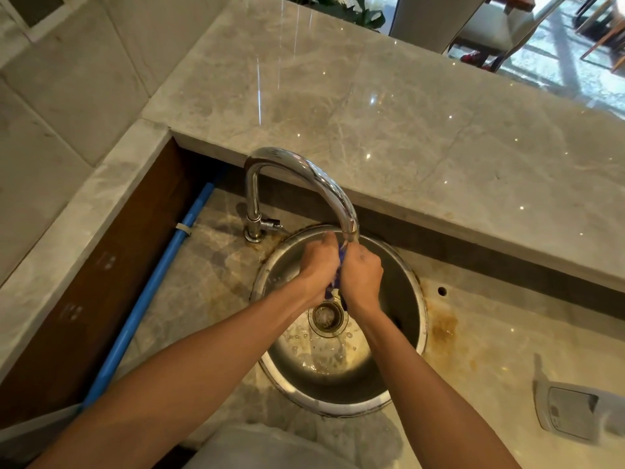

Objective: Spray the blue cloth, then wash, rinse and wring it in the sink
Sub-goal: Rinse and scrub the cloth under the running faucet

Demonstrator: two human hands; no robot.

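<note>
The blue cloth [339,265] is bunched between my two hands, only a thin strip of it showing. My left hand [319,265] and my right hand [361,275] are both closed on it, pressed together over the round steel sink [411,289]. They sit right under the spout of the chrome tap [304,170], where water runs onto the cloth. Below my hands lies the drain [327,315], with water and bubbles on the sink floor. No spray bottle is in view.
A raised marble ledge [422,137] runs behind the sink. A blue pipe [152,292] slants along the left wall. A grey plastic object [575,414] lies at the right on the stained counter [473,350]. A grey rounded thing [270,448] sits at the bottom edge.
</note>
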